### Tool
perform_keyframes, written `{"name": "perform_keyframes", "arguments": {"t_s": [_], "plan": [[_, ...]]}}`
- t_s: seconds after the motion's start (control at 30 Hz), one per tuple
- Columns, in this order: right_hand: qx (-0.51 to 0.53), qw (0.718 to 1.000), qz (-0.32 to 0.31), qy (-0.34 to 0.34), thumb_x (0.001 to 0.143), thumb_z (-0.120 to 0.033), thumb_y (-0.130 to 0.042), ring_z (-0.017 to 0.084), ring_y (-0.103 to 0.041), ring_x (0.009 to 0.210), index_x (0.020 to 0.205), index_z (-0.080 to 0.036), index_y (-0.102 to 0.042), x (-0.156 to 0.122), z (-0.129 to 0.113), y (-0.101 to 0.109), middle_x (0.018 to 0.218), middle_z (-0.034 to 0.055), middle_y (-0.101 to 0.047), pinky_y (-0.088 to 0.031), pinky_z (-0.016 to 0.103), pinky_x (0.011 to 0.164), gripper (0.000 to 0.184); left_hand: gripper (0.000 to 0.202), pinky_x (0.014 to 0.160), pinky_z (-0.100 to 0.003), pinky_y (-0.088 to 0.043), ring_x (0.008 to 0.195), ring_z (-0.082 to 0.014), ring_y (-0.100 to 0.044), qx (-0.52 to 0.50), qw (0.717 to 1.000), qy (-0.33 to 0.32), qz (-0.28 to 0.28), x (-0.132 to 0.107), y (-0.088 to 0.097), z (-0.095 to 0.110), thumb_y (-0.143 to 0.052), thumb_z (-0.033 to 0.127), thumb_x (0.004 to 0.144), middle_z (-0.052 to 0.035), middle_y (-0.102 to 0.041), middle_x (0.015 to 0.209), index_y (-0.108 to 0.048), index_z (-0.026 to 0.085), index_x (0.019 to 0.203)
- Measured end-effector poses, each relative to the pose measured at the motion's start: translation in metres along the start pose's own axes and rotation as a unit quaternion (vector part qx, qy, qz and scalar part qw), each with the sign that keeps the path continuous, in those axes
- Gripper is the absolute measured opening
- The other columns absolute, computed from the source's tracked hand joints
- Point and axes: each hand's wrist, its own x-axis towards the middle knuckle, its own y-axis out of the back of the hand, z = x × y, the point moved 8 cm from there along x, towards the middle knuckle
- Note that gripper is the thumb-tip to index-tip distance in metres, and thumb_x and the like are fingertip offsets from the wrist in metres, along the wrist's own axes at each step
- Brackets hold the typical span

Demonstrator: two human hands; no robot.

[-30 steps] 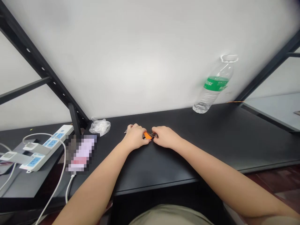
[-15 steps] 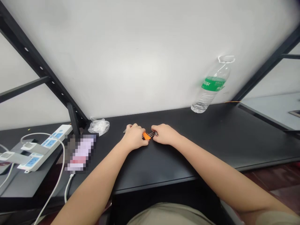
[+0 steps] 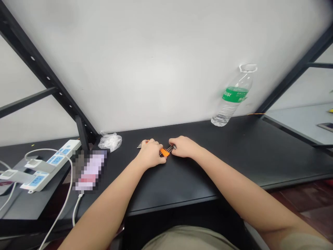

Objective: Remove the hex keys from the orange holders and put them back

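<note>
My left hand [image 3: 151,154] is closed over a hex key set with an orange holder [image 3: 164,152], low over the black table [image 3: 177,184]. Thin metal key ends [image 3: 139,145] stick out past its far left side. On the other side, the bent ends of the hex keys [image 3: 170,149] reach toward my right hand [image 3: 183,147]. Its thumb and fingers are pinched on those ends. Both palms hide much of the set, so how many keys it holds does not show.
A crumpled clear plastic bag [image 3: 110,141] lies by the wall to the left. Nearby are a blurred-out phone [image 3: 91,170] on a white cable and a white power strip [image 3: 52,165]. A large water bottle [image 3: 232,97] stands against the wall at right, beside black metal frame bars [image 3: 291,73].
Both hands stay on the hex key set, with only slight finger shifts. A little more of the orange holder shows beyond my left fingers. The whole view has moved slightly.
</note>
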Motion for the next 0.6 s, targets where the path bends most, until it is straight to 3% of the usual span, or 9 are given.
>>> {"name": "perform_keyframes", "arguments": {"t_s": [0.23,0.4,0.6], "plan": [[0.007,0.999,-0.015,0.051,0.081,-0.024,-0.062,0.017,-0.056,0.069,0.089,-0.023,-0.061,-0.004,-0.001,-0.003,0.081,0.0009,-0.068,-0.032,0.027,0.063,0.008,0.036,0.089,-0.047,-0.038,0.099,-0.0306,-0.057,0.031,0.999,0.011,0.019,-0.003,-0.003,0.009,-0.064,0.056,0.083,-0.0086,-0.065,0.097,-0.059,0.021,0.089],[0.016,0.996,-0.014,0.087,0.079,-0.023,-0.063,0.018,-0.059,0.075,0.086,-0.022,-0.059,-0.004,-0.001,0.000,0.085,0.0019,-0.069,-0.034,0.027,0.068,0.008,0.030,0.091,-0.046,-0.036,0.095,-0.0286,-0.057,0.021,0.999,-0.020,0.014,0.000,-0.007,0.016,-0.061,0.051,0.087,-0.0065,-0.066,0.090,-0.055,0.021,0.087],[0.026,0.996,-0.027,0.083,0.078,-0.021,-0.062,0.017,-0.058,0.071,0.089,-0.023,-0.060,0.001,0.003,0.000,0.079,0.0004,-0.067,-0.033,0.027,0.066,0.011,0.029,0.090,-0.047,-0.036,0.093,-0.0292,-0.057,0.012,1.000,-0.019,0.011,0.000,-0.009,0.017,-0.062,0.049,0.085,-0.0057,-0.066,0.086,-0.054,0.021,0.086]]}}
